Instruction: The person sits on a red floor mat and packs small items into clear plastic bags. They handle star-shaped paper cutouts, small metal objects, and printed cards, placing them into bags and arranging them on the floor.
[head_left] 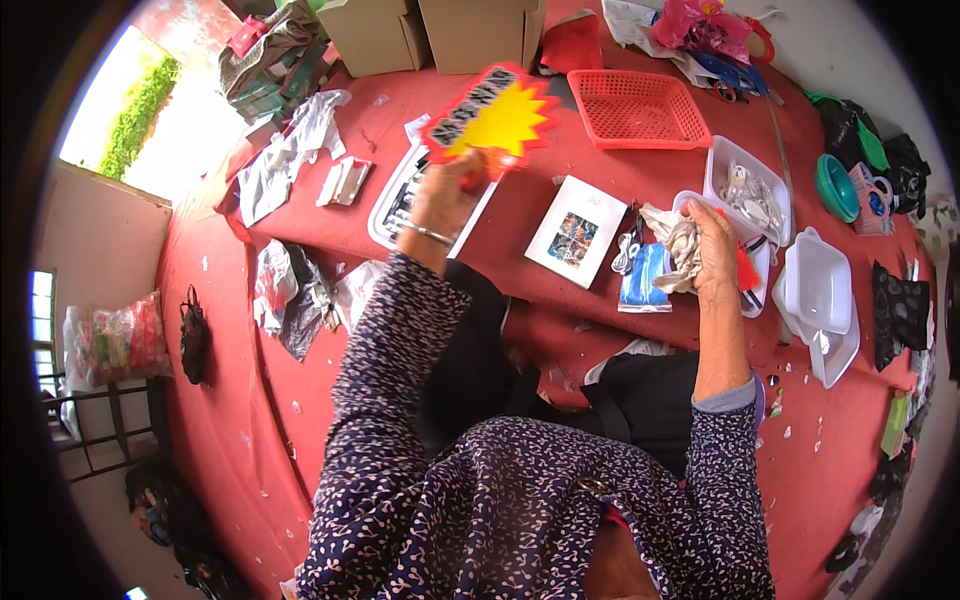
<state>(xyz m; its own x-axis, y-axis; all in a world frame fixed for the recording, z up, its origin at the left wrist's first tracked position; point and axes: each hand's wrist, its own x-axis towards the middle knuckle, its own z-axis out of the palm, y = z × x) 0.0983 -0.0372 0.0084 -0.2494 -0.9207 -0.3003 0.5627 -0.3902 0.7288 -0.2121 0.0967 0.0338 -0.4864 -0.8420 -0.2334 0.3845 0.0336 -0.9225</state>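
Observation:
My left hand [443,200], a bangle at its wrist, is closed on a red-edged yellow starburst sign [500,120] with a dark printed band. The sign is held up over a white tray [383,222] of dark items, partly hidden by my arm. In my right hand [712,250] a crumpled beige cloth [675,240] is gripped, its folds hanging toward the left. Just below the cloth lies a blue-and-white packet [643,283], with a coiled white cable [626,255] beside it. Between my hands lies a white box [557,222] with a picture on its front.
Beyond my hands stands a red perforated basket [640,110]. On the right are a white bin [720,165] of clear-wrapped items, stacked white containers [822,285] and a green bowl [836,188]. Cardboard boxes [375,38] stand at the back; plastic bags [290,290] lie at left.

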